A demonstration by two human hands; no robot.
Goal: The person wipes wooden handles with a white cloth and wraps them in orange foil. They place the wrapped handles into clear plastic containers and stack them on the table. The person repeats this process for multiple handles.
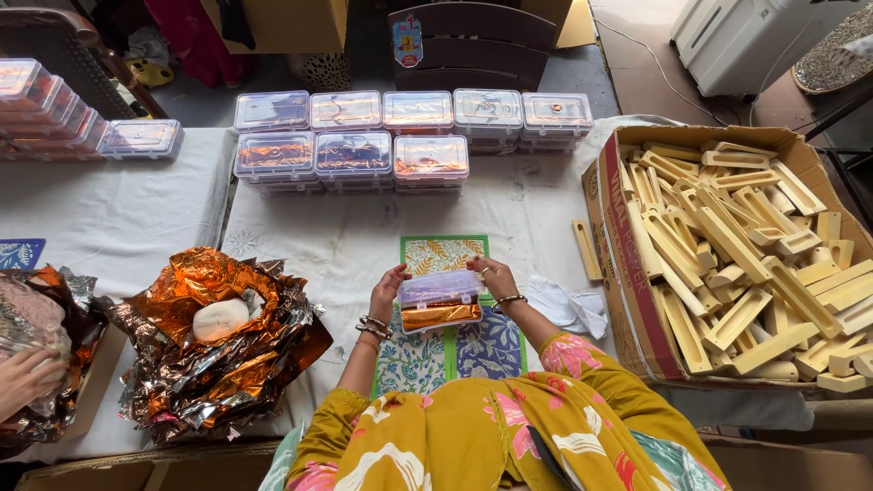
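Both hands hold a small clear plastic box [441,300] with a hinged lid over the table's middle. Copper foil shows inside the box. My left hand [389,284] grips its left end and my right hand [491,277] grips its right end, fingers on the lid. Bangles circle both wrists. Under the box lie patterned cards, a green one [444,252] and blue ones [491,350], on the white tablecloth [336,236].
Stacked filled clear boxes [355,150] line the far edge, more at far left [45,105]. A crumpled copper foil heap [218,345] with a white lump lies left. A cardboard carton of wooden pieces [737,245] stands right. Another person's hand [27,377] is at far left.
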